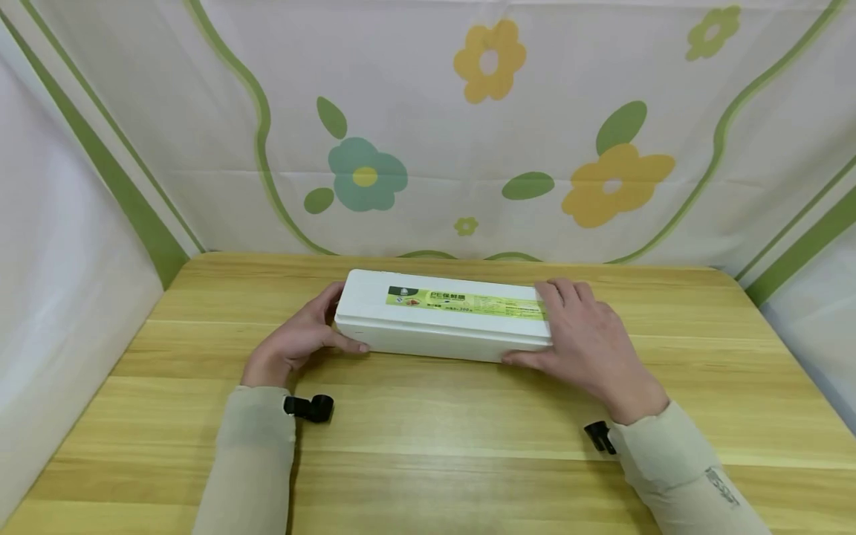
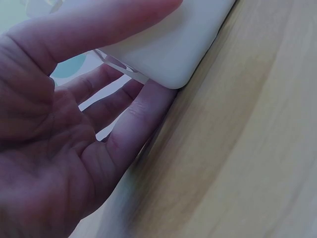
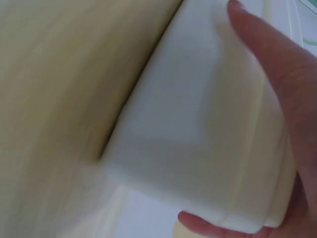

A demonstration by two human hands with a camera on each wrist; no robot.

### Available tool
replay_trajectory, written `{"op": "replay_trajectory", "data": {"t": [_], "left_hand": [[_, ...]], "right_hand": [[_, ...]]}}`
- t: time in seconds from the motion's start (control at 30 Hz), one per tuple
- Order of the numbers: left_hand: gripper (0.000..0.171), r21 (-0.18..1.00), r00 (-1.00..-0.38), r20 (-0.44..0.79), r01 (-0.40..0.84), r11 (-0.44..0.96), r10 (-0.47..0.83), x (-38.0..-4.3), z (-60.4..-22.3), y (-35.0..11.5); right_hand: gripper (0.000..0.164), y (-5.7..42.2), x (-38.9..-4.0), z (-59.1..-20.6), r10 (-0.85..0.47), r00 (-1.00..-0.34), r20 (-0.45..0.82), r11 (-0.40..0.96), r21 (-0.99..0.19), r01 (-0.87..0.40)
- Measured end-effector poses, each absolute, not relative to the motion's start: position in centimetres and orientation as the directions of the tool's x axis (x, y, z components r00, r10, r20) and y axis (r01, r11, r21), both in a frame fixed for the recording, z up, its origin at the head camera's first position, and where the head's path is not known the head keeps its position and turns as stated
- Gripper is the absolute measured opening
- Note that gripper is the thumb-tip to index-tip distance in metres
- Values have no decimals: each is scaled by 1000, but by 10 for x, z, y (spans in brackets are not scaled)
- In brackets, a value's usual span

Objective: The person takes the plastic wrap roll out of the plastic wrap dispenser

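A long white cling film box (image 1: 435, 338) with a green and yellow label (image 1: 468, 303) on its top lies crosswise near the back of the table. At its left end, my left hand (image 1: 304, 331) grips it, thumb along the front face and fingers round the far side. The left wrist view shows one finger of that hand (image 2: 54, 134) by the lower corner of the box (image 2: 168, 54). My right hand (image 1: 588, 342) holds the right end, its thumb low on the front and its fingers across the top and back.
The wood-grain table (image 1: 428, 446) runs back to a white curtain (image 1: 428, 104) printed with flowers, and more curtain hangs at both sides. Black clips (image 1: 314, 409) stick out from the sleeves at each wrist.
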State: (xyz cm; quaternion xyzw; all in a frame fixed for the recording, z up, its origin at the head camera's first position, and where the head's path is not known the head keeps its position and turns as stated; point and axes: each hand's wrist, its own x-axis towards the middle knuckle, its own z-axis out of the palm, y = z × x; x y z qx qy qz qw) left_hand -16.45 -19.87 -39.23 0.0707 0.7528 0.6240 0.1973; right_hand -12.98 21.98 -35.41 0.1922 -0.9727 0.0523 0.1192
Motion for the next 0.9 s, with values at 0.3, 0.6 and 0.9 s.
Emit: {"op": "replay_trajectory", "data": {"t": [0.3,0.6,0.9], "left_hand": [[113,968,-915,-210,-145,205,346,-165,-390,-198],[113,968,-917,-218,-158,196,334,-164,-390,-198],[114,966,-916,-222,-158,206,335,-163,-391,-197]], "right_hand": [[111,217,-131,-350,-358,-910,207,926,-45,-375],[104,218,-131,-353,-425,-859,286,898,15,-439],[102,223,-136,-355,-492,-798,349,864,81,-497]]}}
